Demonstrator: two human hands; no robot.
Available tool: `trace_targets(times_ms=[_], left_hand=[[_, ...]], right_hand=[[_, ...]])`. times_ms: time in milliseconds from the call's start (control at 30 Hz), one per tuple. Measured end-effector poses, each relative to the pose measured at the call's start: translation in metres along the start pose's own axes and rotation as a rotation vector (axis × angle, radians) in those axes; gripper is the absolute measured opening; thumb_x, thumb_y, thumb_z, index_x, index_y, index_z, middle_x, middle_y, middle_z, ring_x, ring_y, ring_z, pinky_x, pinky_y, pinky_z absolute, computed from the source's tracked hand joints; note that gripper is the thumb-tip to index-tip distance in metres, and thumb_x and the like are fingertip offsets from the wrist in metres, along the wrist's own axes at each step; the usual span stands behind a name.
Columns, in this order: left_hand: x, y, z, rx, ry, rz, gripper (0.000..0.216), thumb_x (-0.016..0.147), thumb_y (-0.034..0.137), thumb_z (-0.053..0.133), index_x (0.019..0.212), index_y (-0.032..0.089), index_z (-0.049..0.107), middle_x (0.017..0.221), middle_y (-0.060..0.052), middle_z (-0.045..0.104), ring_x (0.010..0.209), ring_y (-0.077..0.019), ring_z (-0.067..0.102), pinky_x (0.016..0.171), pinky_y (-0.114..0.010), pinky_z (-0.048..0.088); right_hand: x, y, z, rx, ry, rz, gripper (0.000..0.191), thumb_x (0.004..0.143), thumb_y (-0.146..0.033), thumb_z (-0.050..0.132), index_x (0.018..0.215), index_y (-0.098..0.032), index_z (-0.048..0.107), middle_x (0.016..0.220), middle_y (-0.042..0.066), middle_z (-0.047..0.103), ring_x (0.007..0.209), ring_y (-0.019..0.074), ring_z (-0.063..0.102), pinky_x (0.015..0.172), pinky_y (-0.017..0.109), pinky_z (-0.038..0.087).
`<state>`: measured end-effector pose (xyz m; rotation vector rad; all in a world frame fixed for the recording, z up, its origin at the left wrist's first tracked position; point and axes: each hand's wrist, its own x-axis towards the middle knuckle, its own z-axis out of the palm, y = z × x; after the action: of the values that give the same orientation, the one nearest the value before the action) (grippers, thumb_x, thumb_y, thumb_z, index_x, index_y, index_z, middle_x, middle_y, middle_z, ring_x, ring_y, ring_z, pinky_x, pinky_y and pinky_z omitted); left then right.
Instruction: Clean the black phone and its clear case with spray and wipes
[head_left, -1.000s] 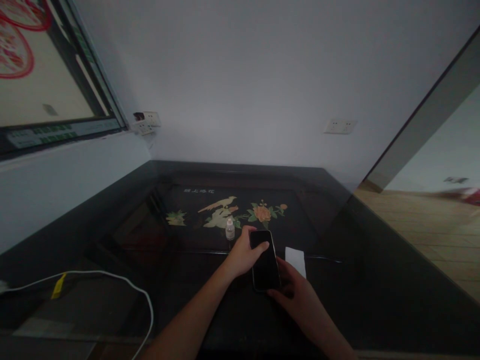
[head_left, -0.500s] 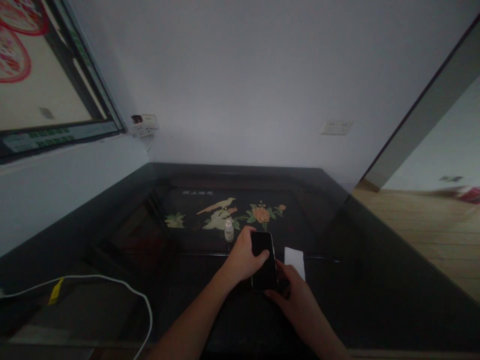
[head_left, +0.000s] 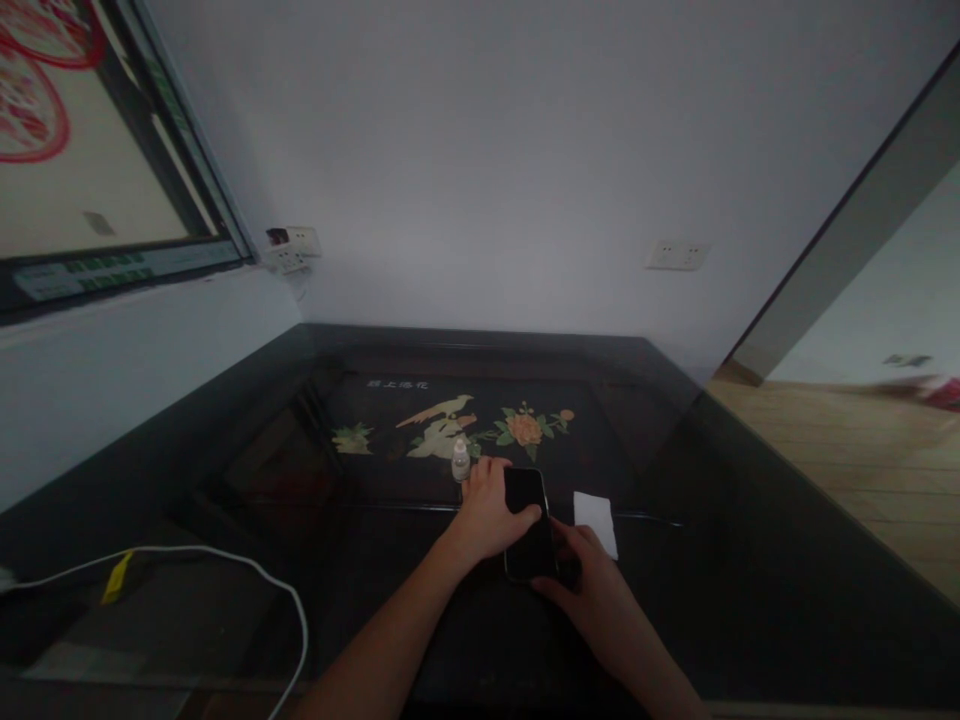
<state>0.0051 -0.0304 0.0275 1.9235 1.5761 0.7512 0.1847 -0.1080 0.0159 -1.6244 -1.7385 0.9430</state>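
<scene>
Black rectangular smartphone (head_left: 531, 547) in both hands, its screen dark: handling looks under way rather than finished.
It sits over the near middle of the glossy black tabletop (head_left: 690, 590); whether it touches the surface, I cannot tell. The left hand (head_left: 484, 515) grips its left edge, thumb laid across the screen; the right hand (head_left: 592, 575) holds the lower right edge in a narrow pinch. Just beside the left fingers, a small clear bottle with a pale top (head_left: 460, 463) stands upright, and a flat white rectangular sheet (head_left: 595, 524) lies near the right hand; neither is gripped. How much is left does not show.
</scene>
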Motion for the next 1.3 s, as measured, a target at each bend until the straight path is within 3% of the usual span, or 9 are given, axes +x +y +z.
trace_targets(times_ms=[333, 767, 1000, 1300], left_hand=[[0.001, -0.005, 0.004, 0.061, 0.034, -0.003, 0.066, 0.074, 0.051, 0.071, 0.129, 0.019, 0.055, 0.129, -0.015, 0.049, 0.127, -0.0353, 0.045, 0.112, -0.048, 0.032], [0.001, -0.002, 0.002, 0.009, 0.012, -0.047, 0.066, 0.072, 0.049, 0.072, 0.130, 0.020, 0.057, 0.130, -0.015, 0.052, 0.127, -0.0361, 0.048, 0.112, -0.047, 0.035], [0.002, -0.009, 0.004, 0.030, 0.015, 0.023, 0.065, 0.081, 0.052, 0.065, 0.133, 0.014, 0.058, 0.129, -0.017, 0.053, 0.126, -0.0340, 0.050, 0.113, -0.043, 0.036], [0.009, -0.022, 0.003, -0.017, 0.043, 0.085, 0.046, 0.090, 0.044, 0.058, 0.126, 0.016, 0.064, 0.120, -0.014, 0.059, 0.116, -0.0292, 0.058, 0.108, -0.040, 0.042]], right_hand=[[0.003, -0.003, -0.005, -0.046, -0.019, 0.023, 0.061, 0.077, -0.024, 0.075, 0.136, -0.024, 0.060, 0.118, 0.008, 0.059, 0.100, 0.0254, 0.065, 0.089, 0.035, 0.053], [0.002, -0.005, -0.007, -0.078, -0.034, -0.006, 0.054, 0.078, -0.024, 0.075, 0.130, -0.026, 0.064, 0.116, 0.007, 0.060, 0.097, 0.0251, 0.066, 0.089, 0.036, 0.053], [0.003, -0.004, -0.006, -0.062, -0.040, -0.009, 0.058, 0.077, -0.021, 0.075, 0.133, -0.025, 0.062, 0.116, 0.007, 0.059, 0.098, 0.0243, 0.066, 0.090, 0.035, 0.053], [0.005, -0.004, -0.009, -0.055, -0.047, 0.015, 0.064, 0.073, -0.022, 0.078, 0.135, -0.024, 0.062, 0.113, 0.007, 0.060, 0.096, 0.0239, 0.065, 0.086, 0.035, 0.054]])
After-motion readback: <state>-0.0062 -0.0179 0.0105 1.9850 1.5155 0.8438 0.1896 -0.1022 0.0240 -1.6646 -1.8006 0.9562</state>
